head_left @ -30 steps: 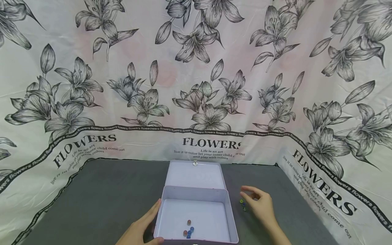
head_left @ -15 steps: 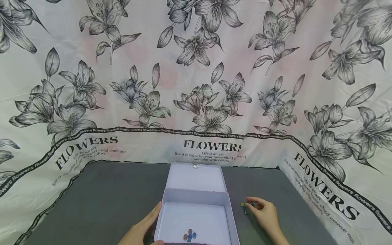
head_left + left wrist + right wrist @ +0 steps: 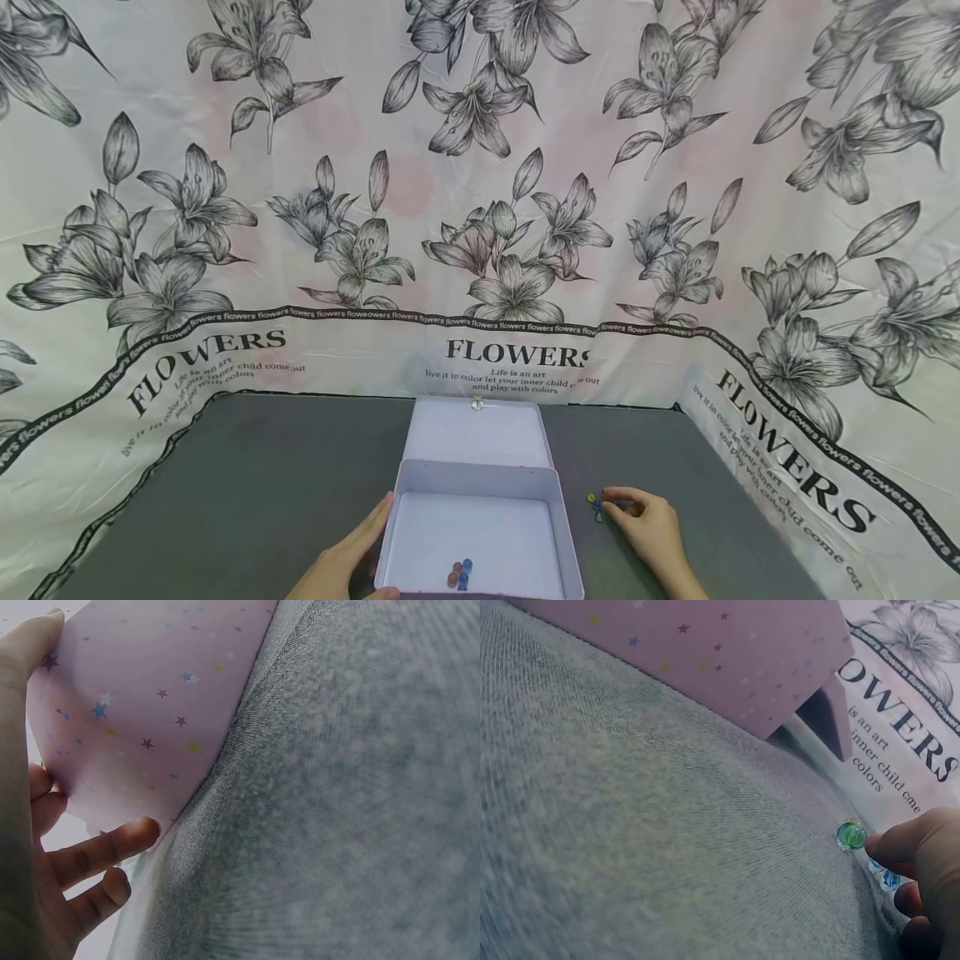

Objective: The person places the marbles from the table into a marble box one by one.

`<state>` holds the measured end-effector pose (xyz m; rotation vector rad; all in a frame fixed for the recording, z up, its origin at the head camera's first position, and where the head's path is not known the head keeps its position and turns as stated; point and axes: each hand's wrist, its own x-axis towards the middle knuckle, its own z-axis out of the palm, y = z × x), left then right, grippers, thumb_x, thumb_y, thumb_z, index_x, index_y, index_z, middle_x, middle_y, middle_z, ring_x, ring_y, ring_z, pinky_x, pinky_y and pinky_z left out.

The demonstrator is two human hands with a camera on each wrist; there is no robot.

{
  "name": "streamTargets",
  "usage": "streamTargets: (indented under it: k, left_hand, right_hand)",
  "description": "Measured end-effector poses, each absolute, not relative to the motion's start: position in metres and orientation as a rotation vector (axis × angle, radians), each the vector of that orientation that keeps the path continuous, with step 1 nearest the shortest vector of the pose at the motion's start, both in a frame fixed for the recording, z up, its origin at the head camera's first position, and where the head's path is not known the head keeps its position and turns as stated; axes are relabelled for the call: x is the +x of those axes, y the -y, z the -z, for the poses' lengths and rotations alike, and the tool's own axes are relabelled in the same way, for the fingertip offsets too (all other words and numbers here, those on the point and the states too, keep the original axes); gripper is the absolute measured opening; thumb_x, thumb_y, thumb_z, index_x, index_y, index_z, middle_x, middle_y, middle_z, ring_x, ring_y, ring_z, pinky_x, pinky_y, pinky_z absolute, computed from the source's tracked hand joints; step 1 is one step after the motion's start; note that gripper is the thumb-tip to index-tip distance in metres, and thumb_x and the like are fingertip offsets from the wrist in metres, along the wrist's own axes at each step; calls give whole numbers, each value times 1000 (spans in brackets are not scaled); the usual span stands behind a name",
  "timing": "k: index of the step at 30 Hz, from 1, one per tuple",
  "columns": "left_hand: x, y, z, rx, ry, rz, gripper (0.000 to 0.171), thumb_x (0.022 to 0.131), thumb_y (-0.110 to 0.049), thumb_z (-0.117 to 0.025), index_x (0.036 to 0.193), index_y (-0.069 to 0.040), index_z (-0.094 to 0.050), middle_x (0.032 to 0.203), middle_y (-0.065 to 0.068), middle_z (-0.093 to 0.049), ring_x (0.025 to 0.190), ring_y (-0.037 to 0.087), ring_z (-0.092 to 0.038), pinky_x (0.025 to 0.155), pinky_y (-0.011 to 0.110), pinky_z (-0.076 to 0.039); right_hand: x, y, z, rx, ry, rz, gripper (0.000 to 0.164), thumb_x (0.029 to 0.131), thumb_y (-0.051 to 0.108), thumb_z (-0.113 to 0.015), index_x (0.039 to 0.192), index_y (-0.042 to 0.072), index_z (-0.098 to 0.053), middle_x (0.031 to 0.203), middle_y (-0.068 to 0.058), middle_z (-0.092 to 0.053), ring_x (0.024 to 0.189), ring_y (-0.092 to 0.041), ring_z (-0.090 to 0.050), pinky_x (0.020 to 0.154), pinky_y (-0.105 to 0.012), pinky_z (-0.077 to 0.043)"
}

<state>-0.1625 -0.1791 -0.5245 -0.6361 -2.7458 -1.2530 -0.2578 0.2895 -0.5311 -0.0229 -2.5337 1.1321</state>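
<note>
An open metal-looking box (image 3: 480, 533), pale lilac inside, stands before me with a few reddish and blue beads (image 3: 460, 575) near its front wall. My left hand (image 3: 347, 550) grips the box's front left corner, its thumb at the front edge and other fingers along the side. Right of the box lie a small cluster of green, yellow-green and blue beads (image 3: 595, 506). My right hand (image 3: 647, 525) has its fingertips at this cluster. The right wrist view shows a green bead (image 3: 851, 835) by a fingertip and blue beads (image 3: 889, 880) partly behind the fingers; whether one is pinched is hidden.
The box lid (image 3: 478, 432) is folded back behind the box. A grey cloth (image 3: 300, 475) covers the table. White flower-printed fabric (image 3: 510, 358) hangs behind and along both sides. The box's outside is pink with stars (image 3: 165, 697).
My right hand has come down to the bead cluster, its fingertips drawing closer together. The beads in the box have rolled slightly. My left hand stays on the box.
</note>
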Motion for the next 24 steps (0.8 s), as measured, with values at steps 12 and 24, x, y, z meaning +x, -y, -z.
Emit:
streamTargets:
  k: [12, 24]
  left_hand:
    - [-163, 181, 520, -608, 2786, 1279, 100, 92, -46, -78, 171, -27, -21, 173, 3, -28, 151, 37, -42, 110, 61, -49]
    - [-162, 184, 509, -592, 2816, 1348, 99, 92, -48, -78, 171, -27, -22, 174, 3, -26, 152, 39, -40, 111, 66, -46]
  right_hand:
    - [-258, -299, 530, -138, 2525, -1058, 18, 89, 8, -84, 106, 4, -83, 64, 2, -70, 47, -9, -50, 46, -23, -38]
    - [-256, -295, 528, -54, 2545, -969, 17, 84, 9, -89, 101, 6, -84, 84, -4, -80, 47, -6, -48, 44, -23, -37]
